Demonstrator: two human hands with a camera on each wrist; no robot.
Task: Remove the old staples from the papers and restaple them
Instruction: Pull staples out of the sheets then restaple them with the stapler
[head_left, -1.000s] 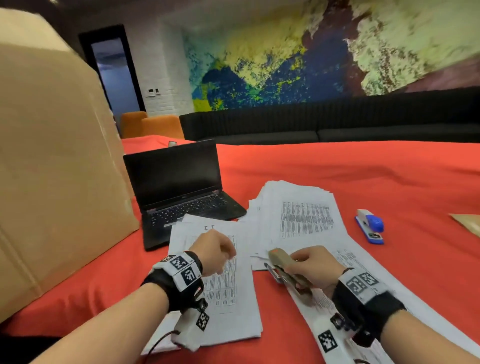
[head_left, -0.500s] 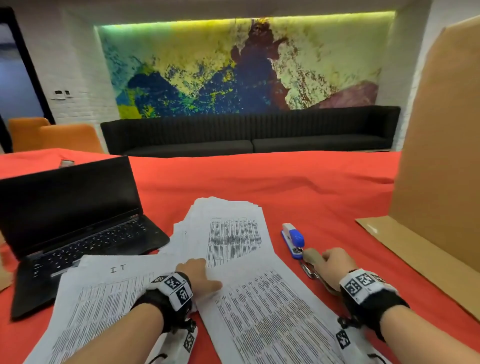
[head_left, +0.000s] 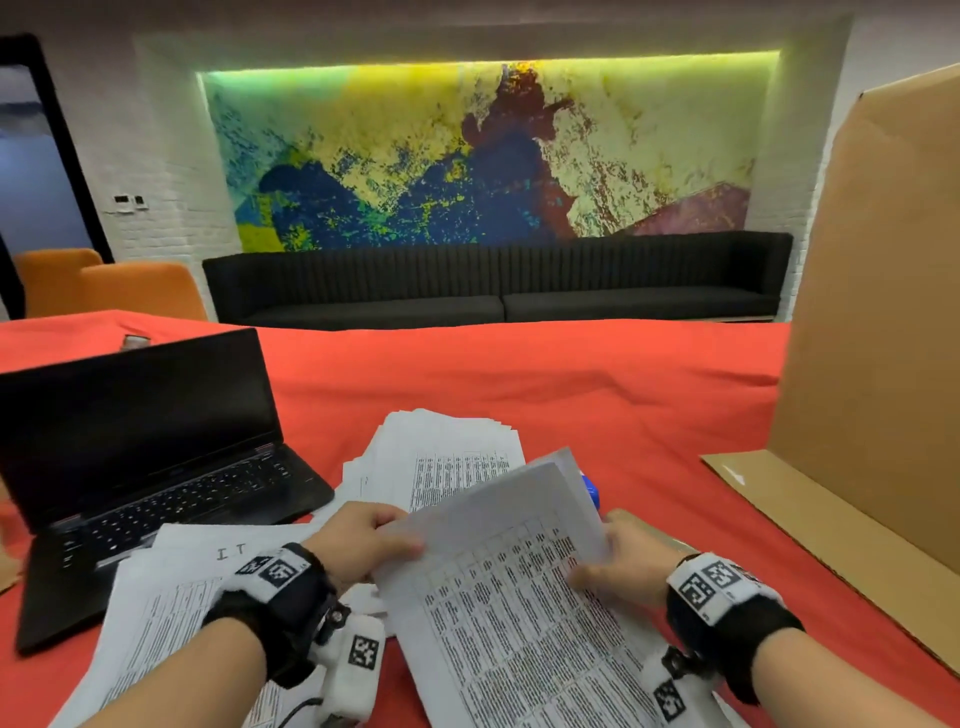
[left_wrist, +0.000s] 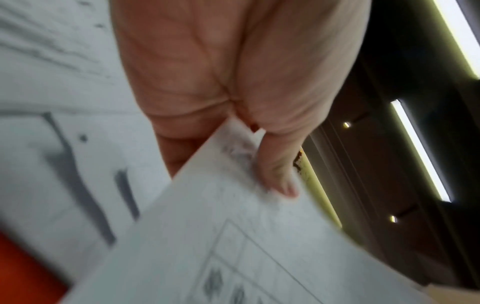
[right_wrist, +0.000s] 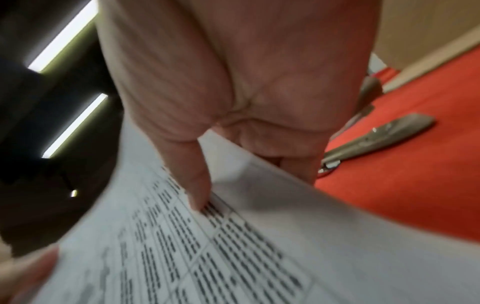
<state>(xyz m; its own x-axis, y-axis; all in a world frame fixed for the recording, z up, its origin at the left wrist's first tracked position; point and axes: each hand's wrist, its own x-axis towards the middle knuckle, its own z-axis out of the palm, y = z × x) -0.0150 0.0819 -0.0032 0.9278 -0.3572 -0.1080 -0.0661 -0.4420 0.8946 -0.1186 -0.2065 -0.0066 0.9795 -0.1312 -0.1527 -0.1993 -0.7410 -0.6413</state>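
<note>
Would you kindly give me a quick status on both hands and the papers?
Left hand and right hand both grip the printed sheets, lifted off the table. Staple remover lies on the red cloth. Blue stapler mostly hidden behind the sheets.

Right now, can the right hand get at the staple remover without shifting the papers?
Probably not at once: the right hand pinches the lifted papers. The staple remover lies uncovered on the red cloth beside it, so letting go should suffice.
</note>
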